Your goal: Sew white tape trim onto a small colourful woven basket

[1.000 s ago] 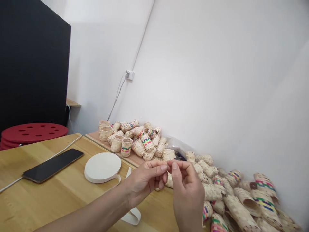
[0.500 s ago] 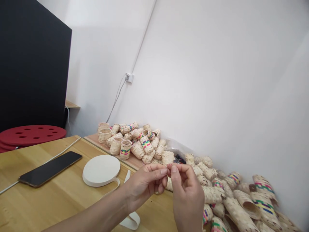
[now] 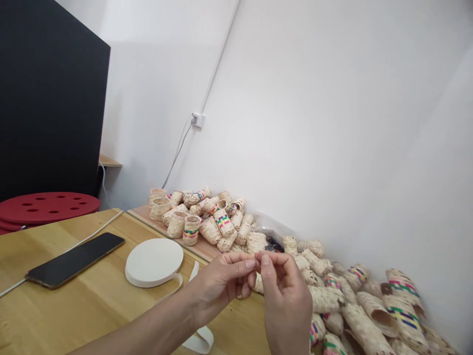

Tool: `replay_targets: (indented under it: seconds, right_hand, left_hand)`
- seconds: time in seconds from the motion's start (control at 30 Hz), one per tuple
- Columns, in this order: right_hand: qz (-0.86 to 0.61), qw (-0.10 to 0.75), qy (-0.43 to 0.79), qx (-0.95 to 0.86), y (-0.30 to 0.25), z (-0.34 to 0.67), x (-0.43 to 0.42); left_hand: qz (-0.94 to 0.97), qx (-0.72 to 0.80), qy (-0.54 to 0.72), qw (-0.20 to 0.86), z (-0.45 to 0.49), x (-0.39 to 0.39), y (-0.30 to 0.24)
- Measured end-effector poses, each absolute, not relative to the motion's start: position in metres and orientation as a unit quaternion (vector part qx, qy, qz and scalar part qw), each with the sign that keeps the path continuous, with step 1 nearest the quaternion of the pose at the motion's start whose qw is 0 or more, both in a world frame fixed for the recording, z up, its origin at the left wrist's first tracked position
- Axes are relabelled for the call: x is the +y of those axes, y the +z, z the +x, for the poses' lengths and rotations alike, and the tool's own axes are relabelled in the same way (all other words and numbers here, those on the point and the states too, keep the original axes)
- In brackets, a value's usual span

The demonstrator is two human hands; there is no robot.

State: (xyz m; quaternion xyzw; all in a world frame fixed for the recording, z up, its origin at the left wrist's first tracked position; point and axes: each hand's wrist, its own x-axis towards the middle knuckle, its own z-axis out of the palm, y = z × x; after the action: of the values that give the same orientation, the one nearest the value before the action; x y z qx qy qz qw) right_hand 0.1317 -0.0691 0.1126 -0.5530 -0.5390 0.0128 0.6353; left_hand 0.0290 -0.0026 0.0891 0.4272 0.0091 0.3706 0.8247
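My left hand [image 3: 231, 276] and my right hand [image 3: 284, 291] meet fingertip to fingertip above the table edge. Both are closed in a pinch, thumb against index finger. Whatever lies between the fingertips is too small to make out. Under my left forearm runs a loose white flat band [image 3: 201, 340], partly hidden by the arm. It leads off a round white roll [image 3: 154, 261] lying flat on the wooden table [image 3: 66, 315], left of my hands.
Small woven baskets [image 3: 223, 222], some with coloured stripes, are heaped along the wall behind and right of my hands. A phone [image 3: 76, 259] with a white cable lies on the left. Beyond are a red stool [image 3: 48, 209], a black panel [image 3: 51, 98] and a wall socket [image 3: 198, 120].
The view has shifted very slightly. Both hands keep the same pinch in nearly the same place.
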Motion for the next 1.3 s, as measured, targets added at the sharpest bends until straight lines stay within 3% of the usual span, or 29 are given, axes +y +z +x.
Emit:
replay_targets:
  seconds: [1.3]
  right_hand:
    - [-0.559,0.632,0.021,-0.536,0.1118,0.1358,-0.0691]
  left_hand:
    - [0.425,0.013,0.368,0.827,0.0303,-0.0032,0.0897]
